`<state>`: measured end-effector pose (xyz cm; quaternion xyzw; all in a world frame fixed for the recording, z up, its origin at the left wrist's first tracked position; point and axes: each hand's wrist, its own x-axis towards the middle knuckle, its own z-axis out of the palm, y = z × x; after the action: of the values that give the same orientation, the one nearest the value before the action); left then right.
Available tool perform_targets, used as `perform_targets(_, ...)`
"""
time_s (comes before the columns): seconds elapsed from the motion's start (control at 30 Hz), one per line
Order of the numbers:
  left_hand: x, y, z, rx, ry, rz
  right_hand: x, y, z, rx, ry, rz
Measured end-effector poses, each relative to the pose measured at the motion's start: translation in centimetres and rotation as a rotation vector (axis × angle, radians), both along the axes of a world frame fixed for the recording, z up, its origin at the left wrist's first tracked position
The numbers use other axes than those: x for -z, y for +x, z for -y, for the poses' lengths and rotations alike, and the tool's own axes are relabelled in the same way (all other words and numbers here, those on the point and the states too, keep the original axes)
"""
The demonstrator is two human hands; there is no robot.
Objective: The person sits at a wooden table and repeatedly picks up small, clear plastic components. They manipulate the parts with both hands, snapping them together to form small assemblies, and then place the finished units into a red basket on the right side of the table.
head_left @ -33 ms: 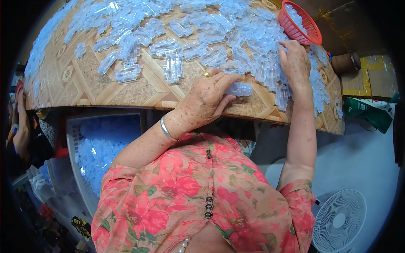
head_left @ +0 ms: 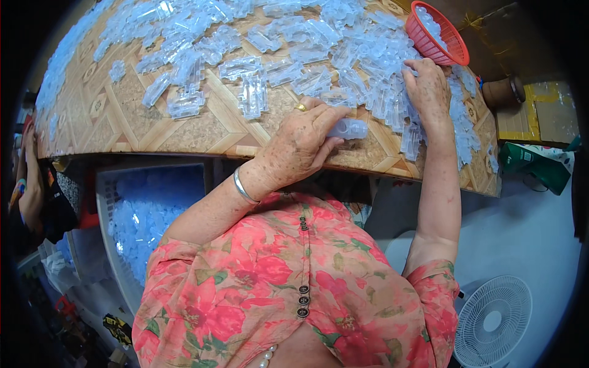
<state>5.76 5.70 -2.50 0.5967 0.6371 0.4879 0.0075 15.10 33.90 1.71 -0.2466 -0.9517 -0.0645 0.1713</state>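
My left hand [head_left: 300, 138], with a ring and a silver bracelet, grips a frosted, translucent plastic piece [head_left: 351, 129] near the table's front edge. The piece lies lengthwise, its right part showing past my fingers. Farther right, my right hand [head_left: 428, 89] reaches to the side of a heap of clear plastic pieces [head_left: 383, 73], just below a red basket [head_left: 454, 46]. Its thumb and forefinger are drawn together at the heap, and what they pinch, if anything, I cannot make out. Small translucent parts [head_left: 429, 27] fill the basket.
More plastic pieces [head_left: 184, 67] spread over the patterned table [head_left: 215, 132]. Under its edge stands a white crate [head_left: 110, 202] full of translucent parts. A brown spool-like object [head_left: 503, 92] and a carton [head_left: 555, 119] are at right, a fan [head_left: 492, 320] below. Another person's arm [head_left: 30, 184] shows at far left.
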Motion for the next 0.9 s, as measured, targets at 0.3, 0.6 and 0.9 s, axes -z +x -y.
perform_targets(0.3,0.3,0.0,0.1,-0.059,0.042,0.034,-0.9,0.7,2.1,0.085,-0.153,-0.133)
perform_targets(0.6,0.2,0.1,0.1,-0.111,0.039,-0.043,2.2,7.0,12.2,-0.334,-0.21,-0.207)
perform_targets(0.9,0.2,0.1,0.4,-0.135,-0.01,-0.053,0.1,8.0,13.5,-0.256,-0.487,-0.13)
